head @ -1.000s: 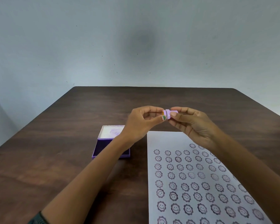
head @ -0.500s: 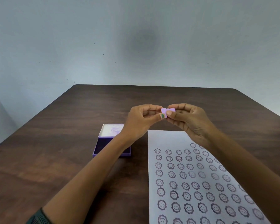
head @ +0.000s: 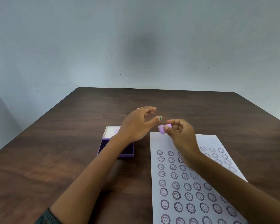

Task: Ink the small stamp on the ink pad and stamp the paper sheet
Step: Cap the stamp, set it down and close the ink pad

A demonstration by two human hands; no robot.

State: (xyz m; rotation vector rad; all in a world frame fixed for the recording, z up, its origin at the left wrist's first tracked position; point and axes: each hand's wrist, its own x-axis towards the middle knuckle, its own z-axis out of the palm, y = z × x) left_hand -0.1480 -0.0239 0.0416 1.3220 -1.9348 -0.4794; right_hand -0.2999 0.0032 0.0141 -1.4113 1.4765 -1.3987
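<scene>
The right hand [head: 180,135] pinches the small stamp [head: 164,129] at its fingertips, above the paper sheet [head: 181,183]'s far edge. The left hand [head: 137,125], fingers spread and holding nothing, hovers at the stamp's nine o'clock, just apart, over the ink pad [head: 111,139].

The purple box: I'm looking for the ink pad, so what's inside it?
The purple box lies open, showing a white inner lid panel with a faint purple mark and a dark interior. The left hand and forearm cover much of that interior, so an ink pad can't be confirmed.
</scene>
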